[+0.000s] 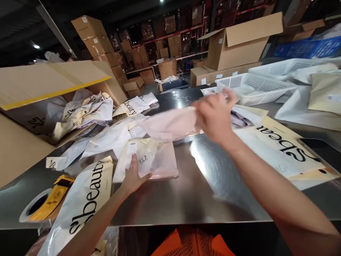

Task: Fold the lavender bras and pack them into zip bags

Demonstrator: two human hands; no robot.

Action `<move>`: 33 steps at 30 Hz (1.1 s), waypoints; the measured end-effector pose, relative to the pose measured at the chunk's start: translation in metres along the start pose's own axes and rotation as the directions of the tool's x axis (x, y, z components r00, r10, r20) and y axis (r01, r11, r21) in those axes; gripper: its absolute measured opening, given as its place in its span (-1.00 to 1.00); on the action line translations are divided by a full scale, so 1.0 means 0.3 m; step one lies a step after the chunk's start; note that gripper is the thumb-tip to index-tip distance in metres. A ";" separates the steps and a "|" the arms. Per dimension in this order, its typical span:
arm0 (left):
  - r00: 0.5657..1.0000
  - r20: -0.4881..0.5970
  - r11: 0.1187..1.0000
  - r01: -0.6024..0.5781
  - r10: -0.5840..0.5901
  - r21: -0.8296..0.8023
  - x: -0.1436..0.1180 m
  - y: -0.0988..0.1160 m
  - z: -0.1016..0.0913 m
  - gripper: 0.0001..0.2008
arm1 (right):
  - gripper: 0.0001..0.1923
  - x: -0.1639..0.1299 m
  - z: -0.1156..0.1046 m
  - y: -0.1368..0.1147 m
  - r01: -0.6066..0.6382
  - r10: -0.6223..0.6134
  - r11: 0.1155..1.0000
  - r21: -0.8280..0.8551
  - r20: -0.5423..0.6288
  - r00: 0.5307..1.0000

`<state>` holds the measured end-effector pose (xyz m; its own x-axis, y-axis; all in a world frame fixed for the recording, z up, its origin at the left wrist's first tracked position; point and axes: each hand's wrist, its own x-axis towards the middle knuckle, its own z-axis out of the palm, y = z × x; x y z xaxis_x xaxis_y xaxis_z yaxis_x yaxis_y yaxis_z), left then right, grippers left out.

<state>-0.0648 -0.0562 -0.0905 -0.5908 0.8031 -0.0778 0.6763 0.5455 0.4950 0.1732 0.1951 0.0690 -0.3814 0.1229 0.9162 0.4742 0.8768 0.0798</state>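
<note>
"Two bare hands over the table: what are the fingers doing?"

"The right hand (214,119) has its fingers closed on the right end of a pink packet (170,124), though blur hides how firmly. The left hand (133,177) lies palm down, fingers spread wide, on a flat packet (163,160) with a barcode label (132,147)."

"Which way does the pink packet run?"

"Leftward from the right fingers, its long axis roughly left to right. It's at the far side of the flat packet and overlaps its far edge in view; whether they touch, I can't tell."

"So which hand is nearer?"

"The right, since it has hold of one end. The left fingertips point to the far side, toward the pink packet, but stop short of it. I'd judge that gap the one that counts."

"And farther out?"

"Bare steel tabletop (186,202) nearest the body. On the left, a lettered bag (92,193), with a tape dispenser (54,201) beside it; beyond them, an open carton (53,78) holding more bags (87,112). Far right, a white basket (262,97)."
</note>
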 end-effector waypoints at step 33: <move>0.671 0.700 0.393 0.591 0.243 -0.704 -0.463 0.738 0.581 -0.45 | -0.38 -0.953 -0.490 -0.267 -0.872 0.604 -0.399 0.285 0.797 -0.016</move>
<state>0.2438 -0.0053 -0.1209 0.0759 0.8398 -0.5376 -0.3932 0.5207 0.7578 0.3611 0.0215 -0.1416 -0.3400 0.8981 -0.2791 -0.0826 -0.3241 -0.9424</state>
